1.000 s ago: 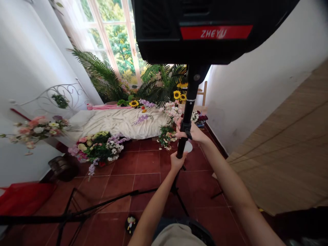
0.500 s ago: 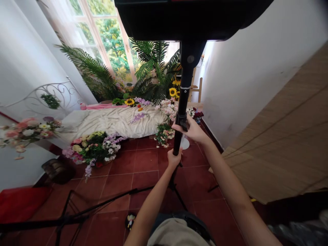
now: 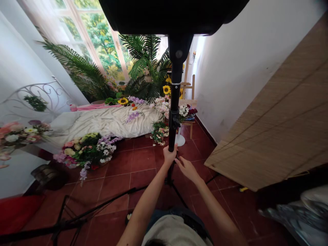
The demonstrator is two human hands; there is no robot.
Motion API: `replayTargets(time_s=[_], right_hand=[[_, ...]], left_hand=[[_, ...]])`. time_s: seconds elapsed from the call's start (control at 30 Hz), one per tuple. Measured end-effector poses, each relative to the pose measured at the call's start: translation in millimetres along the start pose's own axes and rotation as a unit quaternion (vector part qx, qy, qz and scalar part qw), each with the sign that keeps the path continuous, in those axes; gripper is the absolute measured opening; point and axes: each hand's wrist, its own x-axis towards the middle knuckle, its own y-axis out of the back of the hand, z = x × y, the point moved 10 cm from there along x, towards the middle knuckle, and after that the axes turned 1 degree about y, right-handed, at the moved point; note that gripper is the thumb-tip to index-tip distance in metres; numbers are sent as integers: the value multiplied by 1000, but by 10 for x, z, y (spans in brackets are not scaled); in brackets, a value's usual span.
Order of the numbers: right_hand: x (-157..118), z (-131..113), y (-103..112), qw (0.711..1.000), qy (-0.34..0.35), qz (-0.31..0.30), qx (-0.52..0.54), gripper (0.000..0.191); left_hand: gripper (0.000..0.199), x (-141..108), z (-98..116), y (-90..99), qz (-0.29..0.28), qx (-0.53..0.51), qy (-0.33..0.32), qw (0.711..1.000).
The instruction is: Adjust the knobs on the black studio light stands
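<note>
A black light stand rises in front of me, with a large black lamp head at its top, cut off by the frame's upper edge. My left hand is wrapped round the stand's pole at the lower joint. Just below and to the right, my right hand has its thumb and fingers closed at a small locking knob on that joint, mostly hidden by the fingers. Higher up, an upper locking knob sticks out untouched. The stand's legs spread over the floor beneath my hands.
A bed with cream cloth lies ahead, flowers at its side and palm leaves behind. Another black stand crosses the floor at lower left. A woven blind stands at right, near crumpled grey plastic.
My right hand has left the upper knob and come down beside my left hand at the lower joint. My left hand keeps its grip on the pole. The view has shifted slightly right.
</note>
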Motion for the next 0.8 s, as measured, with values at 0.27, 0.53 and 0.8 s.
replayTargets(time_s=[0.27,0.53,0.8], right_hand=[[-94,216,-599,863,-142,-57,481,24],[-170,347,-489,943,-168,0,288,49],[-120,23,-21,990,19,122,-71,40]], left_hand=[[45,-15,45,-9,3,9,-15,1000],[44,-16,47,-6,2,6,-20,1000],[46,10,12,-26,-9,21,-18,1000]])
